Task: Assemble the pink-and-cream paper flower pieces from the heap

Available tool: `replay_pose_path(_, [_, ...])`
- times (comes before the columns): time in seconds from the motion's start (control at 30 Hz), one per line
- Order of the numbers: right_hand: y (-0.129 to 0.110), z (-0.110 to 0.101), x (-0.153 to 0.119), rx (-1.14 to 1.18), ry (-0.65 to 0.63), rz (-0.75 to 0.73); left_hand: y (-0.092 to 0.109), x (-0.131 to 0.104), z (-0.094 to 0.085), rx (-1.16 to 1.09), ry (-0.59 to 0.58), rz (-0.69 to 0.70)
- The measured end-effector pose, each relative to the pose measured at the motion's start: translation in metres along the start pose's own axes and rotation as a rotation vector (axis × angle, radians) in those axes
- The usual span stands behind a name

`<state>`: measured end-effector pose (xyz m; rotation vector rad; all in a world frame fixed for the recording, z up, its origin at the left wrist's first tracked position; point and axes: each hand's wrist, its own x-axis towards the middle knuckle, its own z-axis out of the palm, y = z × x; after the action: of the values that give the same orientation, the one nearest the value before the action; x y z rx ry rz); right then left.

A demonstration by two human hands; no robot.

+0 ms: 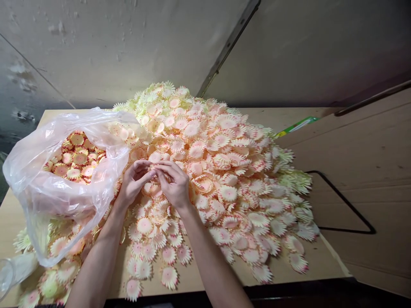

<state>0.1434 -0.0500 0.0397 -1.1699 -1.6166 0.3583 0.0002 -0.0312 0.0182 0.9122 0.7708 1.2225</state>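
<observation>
A large heap of pale cream and pink flower-shaped pieces (228,193) spreads over the wooden table. Over its left part, my left hand (136,179) and my right hand (173,182) meet at the fingertips, both pinched together. Whatever lies between the fingers is too small and too similar to the heap to make out. Left of my left hand stands an open translucent plastic bag (105,188), holding yellowish flower pieces with red edges (79,158).
A clear cup (7,273) lies at the lower left edge. Behind the heap's right side is a green packet (297,126). A black metal bar (348,205) and a cardboard sheet (359,171) are at the right. A grey wall (128,51) rises behind the table (324,261).
</observation>
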Motion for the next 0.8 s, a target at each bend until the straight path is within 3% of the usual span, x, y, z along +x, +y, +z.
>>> replay_pose_path(0.3, [-0.0026,-0.0035,0.0001,0.192,-0.056,0.119,0.0055,-0.0007,0.0038,0.068,0.079,-0.015])
replay_pose_path(0.8, [0.0001,-0.0064,0.0027,0.07,-0.122,-0.002,0.0053,-0.0021,0.0064,0.171,0.125,0.025])
